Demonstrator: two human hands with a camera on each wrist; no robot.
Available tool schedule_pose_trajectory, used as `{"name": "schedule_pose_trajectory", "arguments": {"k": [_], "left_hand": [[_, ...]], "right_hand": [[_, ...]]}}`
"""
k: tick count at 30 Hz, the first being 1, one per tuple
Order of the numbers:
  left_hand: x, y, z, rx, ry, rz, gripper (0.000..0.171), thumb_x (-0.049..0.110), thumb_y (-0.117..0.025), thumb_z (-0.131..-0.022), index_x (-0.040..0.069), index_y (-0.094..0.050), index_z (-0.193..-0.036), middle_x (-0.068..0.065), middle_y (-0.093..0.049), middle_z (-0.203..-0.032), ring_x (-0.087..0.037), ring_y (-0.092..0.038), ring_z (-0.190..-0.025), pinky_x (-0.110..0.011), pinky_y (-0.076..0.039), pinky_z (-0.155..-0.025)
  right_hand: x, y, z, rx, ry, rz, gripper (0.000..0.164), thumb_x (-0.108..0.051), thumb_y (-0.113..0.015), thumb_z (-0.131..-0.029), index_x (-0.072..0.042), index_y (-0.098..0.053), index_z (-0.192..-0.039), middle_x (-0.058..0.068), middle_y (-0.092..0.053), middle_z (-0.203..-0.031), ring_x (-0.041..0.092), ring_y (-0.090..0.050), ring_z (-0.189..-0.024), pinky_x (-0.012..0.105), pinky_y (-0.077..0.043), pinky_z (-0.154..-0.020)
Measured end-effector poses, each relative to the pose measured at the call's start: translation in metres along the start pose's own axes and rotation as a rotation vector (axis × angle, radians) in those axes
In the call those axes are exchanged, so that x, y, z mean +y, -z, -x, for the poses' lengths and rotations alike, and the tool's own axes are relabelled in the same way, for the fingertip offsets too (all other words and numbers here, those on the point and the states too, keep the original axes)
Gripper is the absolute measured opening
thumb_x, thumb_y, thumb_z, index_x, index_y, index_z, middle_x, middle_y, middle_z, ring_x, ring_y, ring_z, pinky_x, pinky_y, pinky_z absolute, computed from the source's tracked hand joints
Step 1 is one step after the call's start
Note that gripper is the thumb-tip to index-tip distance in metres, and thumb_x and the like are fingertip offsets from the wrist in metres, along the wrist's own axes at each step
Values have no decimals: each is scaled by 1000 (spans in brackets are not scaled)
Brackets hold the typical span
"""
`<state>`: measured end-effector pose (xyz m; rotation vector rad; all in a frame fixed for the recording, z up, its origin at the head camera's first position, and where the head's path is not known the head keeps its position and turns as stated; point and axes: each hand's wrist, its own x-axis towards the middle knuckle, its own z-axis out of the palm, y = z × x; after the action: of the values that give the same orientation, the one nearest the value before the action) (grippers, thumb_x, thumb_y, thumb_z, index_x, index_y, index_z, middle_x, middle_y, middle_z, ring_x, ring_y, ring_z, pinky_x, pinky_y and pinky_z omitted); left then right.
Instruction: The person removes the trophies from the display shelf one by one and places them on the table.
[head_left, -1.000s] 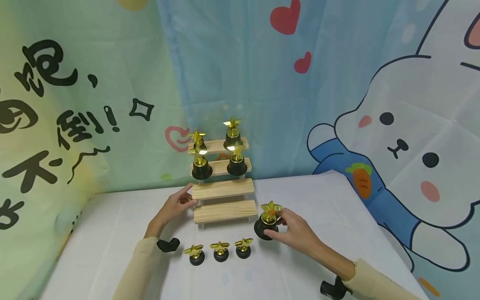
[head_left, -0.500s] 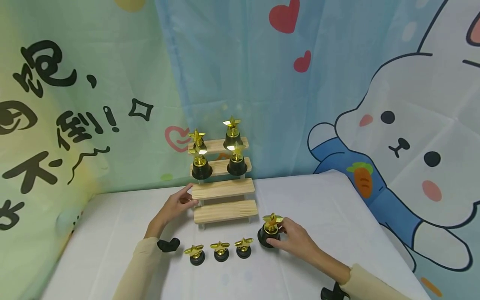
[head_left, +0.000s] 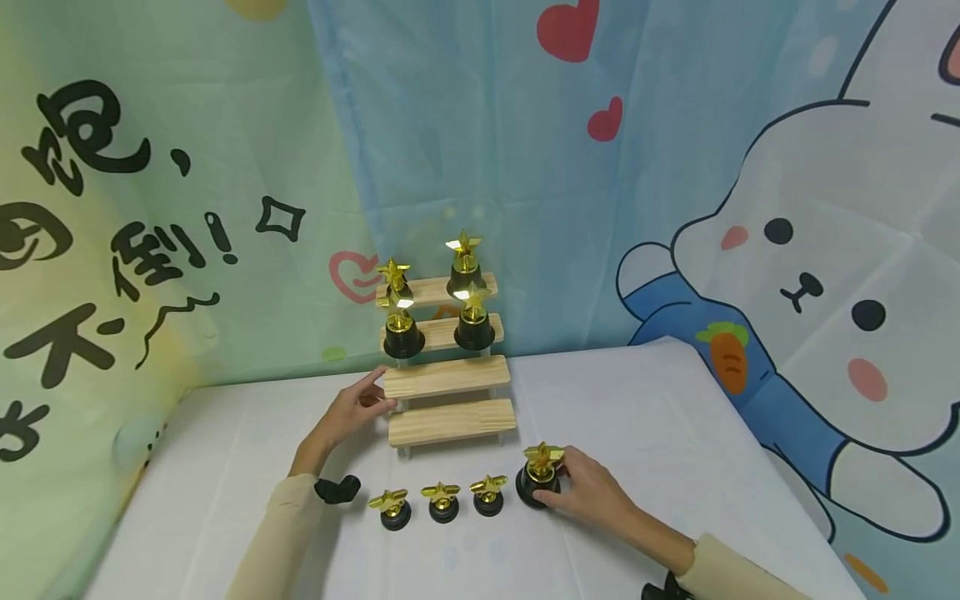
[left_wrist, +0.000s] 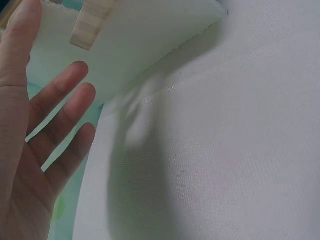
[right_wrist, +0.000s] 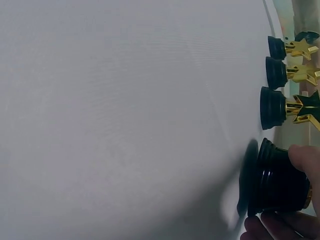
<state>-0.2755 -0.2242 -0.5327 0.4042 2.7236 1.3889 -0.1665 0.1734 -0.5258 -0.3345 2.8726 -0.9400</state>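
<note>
My right hand (head_left: 592, 490) grips a gold star trophy (head_left: 539, 471) with a black base, right of a row of three smaller star trophies (head_left: 443, 503). In the right wrist view, thumb and fingers lie about its black base (right_wrist: 280, 177), which is close to the white cloth; whether it touches is unclear. My left hand (head_left: 352, 410) is at the left side of a tiered wooden display stand (head_left: 450, 421). The left wrist view shows the thumb against its pale side panel (left_wrist: 125, 40) and three fairly straight fingers (left_wrist: 75, 107); the index finger is hidden.
Two larger trophies (head_left: 474, 321) stand on the stand's second tier from the top, and two more (head_left: 465, 267) on the top tier. The two lower tiers are bare wood. A printed cloth backdrop (head_left: 525, 183) hangs behind the white-covered table (head_left: 637, 417).
My right hand has moved the trophy toward me and slightly right, level with the row of smaller trophies. The left hand has stayed at the stand.
</note>
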Motion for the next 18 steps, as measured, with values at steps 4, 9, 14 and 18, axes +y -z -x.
{"name": "schedule_pose_trajectory", "arguments": {"k": [4,9,14,18], "left_hand": [[5,-2,2,7,0,-11,73,22,-70,-90,6,-33,-151,-15,-68,-102,-19,-64,-90,-39,-51,-85],[15,0,5,-2,10,-14,71,18,-68,-91,2,-32,-151,-19,-67,-103,-23,-64,-92,-41,-50,-86],[-2,-1,0,1,13,5,75,32,-70,-90,10,-33,-152,-12,-68,-102,-18,-64,-91,-37,-51,-87],[-5,-1,-2,2,17,5,75,31,-71,-89,11,-34,-152,-12,-68,-103,-19,-65,-92,-38,-51,-87]], "right_hand": [[1,-2,2,-13,-22,-7,50,-36,-86,-71,-6,-61,-103,-3,-59,-85,10,-52,-76,27,-43,-65],[2,-4,3,-15,-24,2,50,-37,-86,-71,-7,-61,-102,-3,-58,-83,10,-50,-74,26,-42,-64],[3,-5,3,0,-21,12,52,-38,-86,-70,-7,-61,-103,-3,-60,-86,9,-55,-78,28,-46,-66],[4,-7,4,7,-2,24,58,-40,-86,-69,-7,-62,-110,-4,-62,-91,9,-57,-81,29,-48,-70]]}}
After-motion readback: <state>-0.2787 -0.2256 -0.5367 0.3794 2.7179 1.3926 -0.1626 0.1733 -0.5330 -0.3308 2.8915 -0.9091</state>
